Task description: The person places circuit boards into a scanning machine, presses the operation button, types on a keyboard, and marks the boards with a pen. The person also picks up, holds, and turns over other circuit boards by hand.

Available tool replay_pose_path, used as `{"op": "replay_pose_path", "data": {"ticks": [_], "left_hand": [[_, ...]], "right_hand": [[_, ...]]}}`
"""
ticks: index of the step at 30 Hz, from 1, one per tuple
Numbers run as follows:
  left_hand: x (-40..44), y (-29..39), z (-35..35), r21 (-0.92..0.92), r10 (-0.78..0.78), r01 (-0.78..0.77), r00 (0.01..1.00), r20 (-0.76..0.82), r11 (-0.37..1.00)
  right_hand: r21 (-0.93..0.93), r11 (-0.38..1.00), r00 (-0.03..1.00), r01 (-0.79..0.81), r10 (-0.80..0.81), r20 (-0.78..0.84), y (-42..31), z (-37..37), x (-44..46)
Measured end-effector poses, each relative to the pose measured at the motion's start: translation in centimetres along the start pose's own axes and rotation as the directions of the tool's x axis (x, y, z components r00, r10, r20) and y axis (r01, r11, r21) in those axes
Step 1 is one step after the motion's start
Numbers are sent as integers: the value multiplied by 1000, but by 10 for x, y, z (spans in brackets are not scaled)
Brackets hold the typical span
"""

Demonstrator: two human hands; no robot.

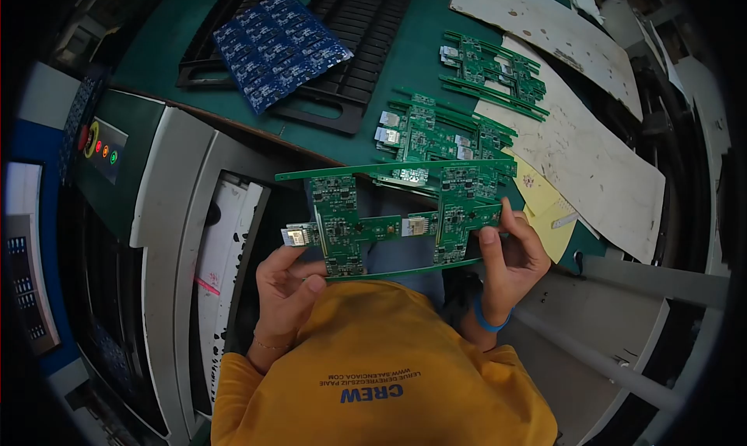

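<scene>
Between my two hands is a green circuit board panel (338,228) with chips, silver metal-cased modules and long thin edge rails. My left hand (284,290) grips its lower left corner, thumb toward me and fingers partly hidden behind it. At the right end, my right hand (512,263) pinches the panel between thumb and fingers. The panel is held up in front of my yellow shirt, tilted slightly. Just beyond it, a stack of similar green boards (416,127) lies on the table, partly covered by the held panel.
Farther right sits another group of green boards (498,73). A blue circuit board panel (280,49) lies on a black slotted rack (358,49). Stained cardboard sheets (599,150) and yellow paper (537,189) are on the right. A machine with lit buttons (105,150) stands at left.
</scene>
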State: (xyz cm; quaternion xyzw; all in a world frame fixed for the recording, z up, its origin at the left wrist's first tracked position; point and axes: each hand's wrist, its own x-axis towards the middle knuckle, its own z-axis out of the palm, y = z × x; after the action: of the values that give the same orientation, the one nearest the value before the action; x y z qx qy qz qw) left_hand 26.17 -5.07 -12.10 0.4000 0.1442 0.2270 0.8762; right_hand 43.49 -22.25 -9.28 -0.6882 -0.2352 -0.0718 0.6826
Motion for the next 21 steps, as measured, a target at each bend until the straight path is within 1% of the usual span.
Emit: {"op": "replay_pose_path", "data": {"ticks": [6, 8, 13, 15, 18, 21], "left_hand": [[4, 1, 1, -22, -6, 6, 1000, -6, 1000], [5, 1, 4, -32, -8, 8, 1000, -10, 999], [7, -3, 3, -43, -8, 7, 1000, -22, 999], [7, -4, 2, -5, -18, 18, 998, -61, 1000], [10, -3, 2, 3, -32, 32, 999, -28, 999], [9, -3, 4, -4, -40, 40, 998, -56, 999]], "right_hand": [[7, 1000, 1000, -7, 7, 13, -1, -2, -1], [23, 999, 999, -31, 31, 9, -1, -2, -2], [26, 1000, 1000, -6, 5, 22, -1, -4, -3], [39, 999, 1000, -2, 1, 23, -1, -4, -4], [42, 999, 1000, -2, 1, 26, -1, -4, -4], [34, 999, 1000, -2, 1, 31, -1, -5, -4]]}}
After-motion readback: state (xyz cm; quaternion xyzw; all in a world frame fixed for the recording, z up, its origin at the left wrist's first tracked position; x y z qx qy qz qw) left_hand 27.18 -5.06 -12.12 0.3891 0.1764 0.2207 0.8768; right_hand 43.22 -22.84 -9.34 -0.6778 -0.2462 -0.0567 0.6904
